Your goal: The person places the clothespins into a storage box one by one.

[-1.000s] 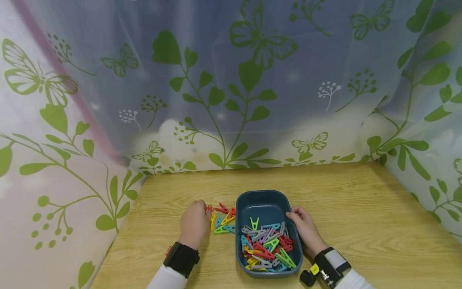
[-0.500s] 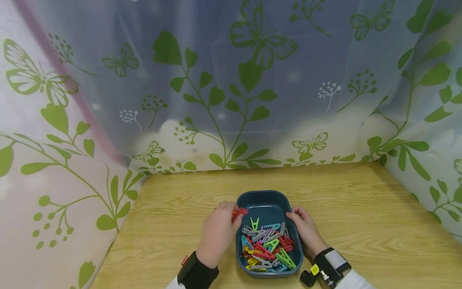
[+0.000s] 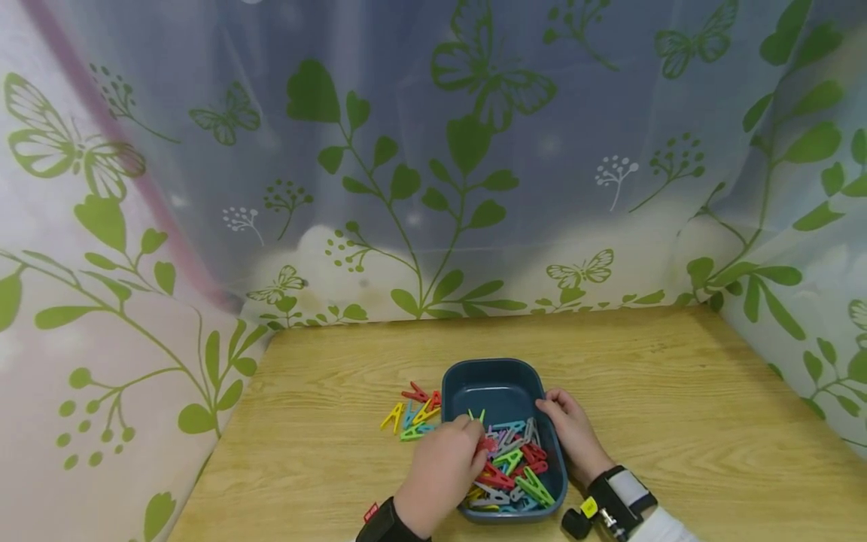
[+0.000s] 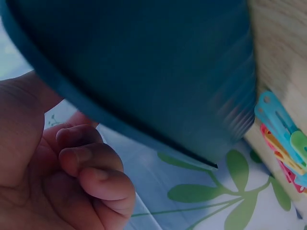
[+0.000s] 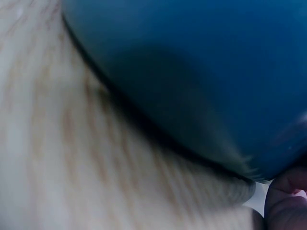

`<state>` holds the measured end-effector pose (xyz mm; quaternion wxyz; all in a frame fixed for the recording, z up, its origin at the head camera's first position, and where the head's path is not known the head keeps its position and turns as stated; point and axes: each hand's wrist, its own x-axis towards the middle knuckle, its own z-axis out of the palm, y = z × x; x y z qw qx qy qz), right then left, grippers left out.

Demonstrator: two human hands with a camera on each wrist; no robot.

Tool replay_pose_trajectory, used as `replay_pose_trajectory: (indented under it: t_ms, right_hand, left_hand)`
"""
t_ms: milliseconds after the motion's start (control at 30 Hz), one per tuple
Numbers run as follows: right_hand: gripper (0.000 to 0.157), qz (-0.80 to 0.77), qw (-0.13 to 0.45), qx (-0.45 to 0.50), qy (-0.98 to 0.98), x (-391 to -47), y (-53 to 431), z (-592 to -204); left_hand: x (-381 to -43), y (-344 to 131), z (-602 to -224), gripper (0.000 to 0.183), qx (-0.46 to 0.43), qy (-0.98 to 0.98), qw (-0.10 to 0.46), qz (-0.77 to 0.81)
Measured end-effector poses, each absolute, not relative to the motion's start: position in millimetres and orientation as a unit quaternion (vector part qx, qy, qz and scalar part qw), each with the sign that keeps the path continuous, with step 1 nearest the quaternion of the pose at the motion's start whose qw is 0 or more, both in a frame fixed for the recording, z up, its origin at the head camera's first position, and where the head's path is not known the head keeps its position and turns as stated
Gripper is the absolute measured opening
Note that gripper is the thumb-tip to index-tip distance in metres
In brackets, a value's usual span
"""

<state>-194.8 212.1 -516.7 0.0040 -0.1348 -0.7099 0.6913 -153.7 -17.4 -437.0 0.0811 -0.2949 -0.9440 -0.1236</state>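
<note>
In the head view my left hand reaches over the left rim of a dark blue rectangular tub, its fingertips above the clothespins inside. Between thumb and fingers it pinches a red clothespin, mostly hidden by the hand. Clothespins in red, green, grey, purple, blue and yellow fill the near part of the tub. My right hand grips the tub's right rim, thumb on top. The left wrist view has the curled left hand at the tub's rim; the right wrist view shows the tub's outer wall.
Several loose clothespins in red, yellow, blue and green lie on the wooden table just left of the tub. A curtain printed with leaves and butterflies stands along the table's back and sides.
My left hand has carried the red clothespin from the loose pile rightward, over the rim and down into the tub. The right hand and the tub have stayed in place.
</note>
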Motion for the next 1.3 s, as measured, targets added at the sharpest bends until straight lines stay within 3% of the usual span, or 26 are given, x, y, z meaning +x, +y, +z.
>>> replay_pose_trajectory:
  t_ms: [767,1033,1300]
  right_hand:
    - [0.018,0.693,0.001,-0.135,-0.708,-195,212,-514]
    - [0.018,0.690,-0.005,-0.137,-0.710,-195,213,-513]
    - [0.019,0.694,-0.001,-0.135,-0.708,-195,213,-515]
  left_hand:
    - [-148,-18,-443,0.023,-0.299,-0.944,0.044,-0.135]
    - [-150,-23,-439,0.018,-0.275,-0.945,0.089,-0.153]
    - [-166,-52,-431,0.014,-0.185,-0.946,0.183,-0.192]
